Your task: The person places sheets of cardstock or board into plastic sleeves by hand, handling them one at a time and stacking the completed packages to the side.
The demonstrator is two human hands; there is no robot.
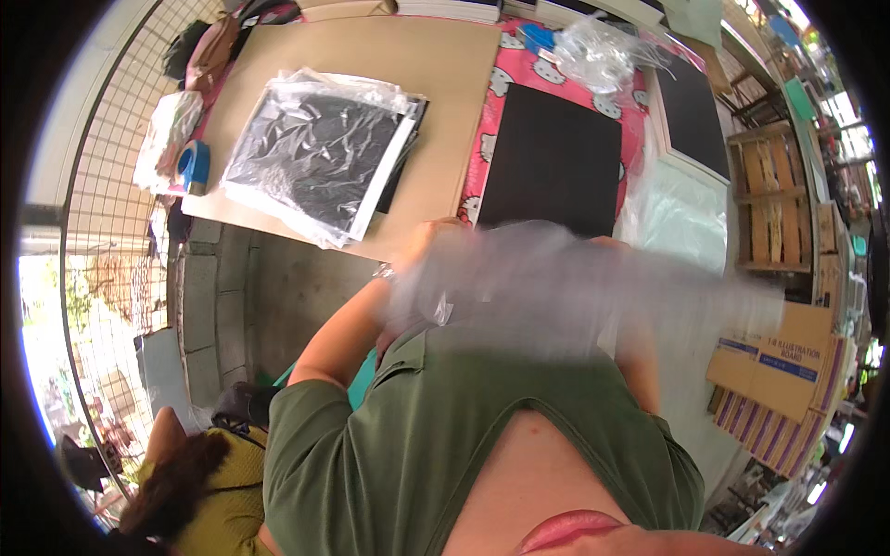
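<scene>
A clear plastic bag (556, 287), smeared by motion, spreads across the front of my body and out to the right. My left hand (431, 239) is closed at its upper left edge. Behind the plastic, only a sliver of my right hand (610, 242) shows at the upper edge; its fingers are hidden. Just beyond the bag a black board (553, 162) lies flat on a pink patterned cloth (505, 69). To the left, a stack of black sheets in clear plastic sleeves (311, 153) rests on a large brown board (445, 83).
A blue tape roll (193, 167) sits at the brown board's left edge. Crumpled clear plastic (603, 56) lies at the back right, near another black board (691, 116). Cardboard boxes (774, 366) stand at right. Another person in a yellow top (218, 491) is at lower left.
</scene>
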